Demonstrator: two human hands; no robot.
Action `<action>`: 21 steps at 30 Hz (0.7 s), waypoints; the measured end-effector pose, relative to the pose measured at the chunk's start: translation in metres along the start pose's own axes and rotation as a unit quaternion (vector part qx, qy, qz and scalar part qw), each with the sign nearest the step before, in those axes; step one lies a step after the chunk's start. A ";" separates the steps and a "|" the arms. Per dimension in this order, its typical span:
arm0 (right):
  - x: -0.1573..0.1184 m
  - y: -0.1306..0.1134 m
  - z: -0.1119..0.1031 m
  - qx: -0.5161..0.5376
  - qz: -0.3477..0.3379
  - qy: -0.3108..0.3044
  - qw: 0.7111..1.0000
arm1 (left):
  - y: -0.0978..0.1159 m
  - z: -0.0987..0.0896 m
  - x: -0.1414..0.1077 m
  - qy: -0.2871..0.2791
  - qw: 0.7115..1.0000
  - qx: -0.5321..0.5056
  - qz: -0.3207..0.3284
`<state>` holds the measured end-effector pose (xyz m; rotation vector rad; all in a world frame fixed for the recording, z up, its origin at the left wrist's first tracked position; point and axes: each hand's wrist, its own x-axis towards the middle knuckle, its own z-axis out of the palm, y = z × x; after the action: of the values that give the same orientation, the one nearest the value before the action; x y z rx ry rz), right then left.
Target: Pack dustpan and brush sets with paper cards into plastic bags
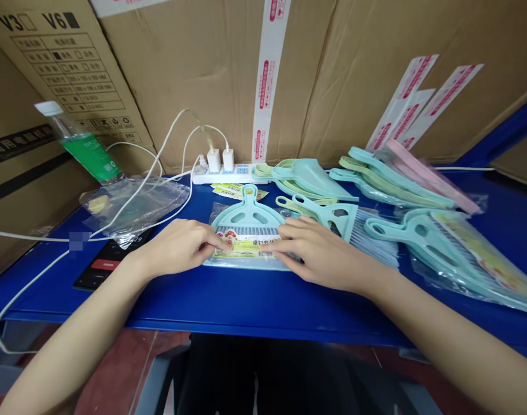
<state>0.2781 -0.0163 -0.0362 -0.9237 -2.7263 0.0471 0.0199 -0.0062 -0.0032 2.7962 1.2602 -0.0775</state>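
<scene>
A light-blue dustpan (269, 264) lies flat in front of me, its handle pointing away, with a grey-bristled brush (241, 230) on it. Across the brush runs a printed paper label (246, 245) with red mushrooms and yellow bands. My left hand (181, 245) presses its outstretched index fingertip on the label's left part; its other fingers curl under. From the right, my right hand (315, 251) touches the label with its index finger, fingers apart, covering the label's right end. Clear plastic wrap shows around the dustpan. Another light-blue brush (336, 219) lies just beyond my right hand.
Wrapped dustpan sets (462, 248) and stacked dustpans (401, 178) occupy the right side. Behind are more labels (232, 190) and a power strip (241, 173) with white cables. At left are a bottle (90, 153), plastic bags (137, 202) and a phone (105, 265). Cardboard boxes (211, 75) wall the back.
</scene>
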 end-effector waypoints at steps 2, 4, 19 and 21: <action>0.000 0.001 -0.002 0.002 0.009 -0.007 1.000 | -0.001 -0.003 -0.001 -0.012 0.999 -0.010 -0.035; -0.001 0.002 -0.004 0.004 0.016 -0.014 1.000 | -0.003 -0.005 -0.002 -0.026 0.997 -0.008 -0.070; -0.003 0.005 -0.015 0.052 0.154 -0.026 0.986 | -0.009 -0.003 -0.005 0.001 0.998 -0.003 -0.070; -0.003 0.004 -0.013 0.062 0.154 -0.018 0.986 | -0.006 -0.001 -0.003 -0.005 0.997 0.026 -0.066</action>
<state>0.2858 -0.0155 -0.0243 -1.3059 -2.5518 0.2904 0.0135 -0.0050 -0.0027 2.7475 1.4599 -0.1336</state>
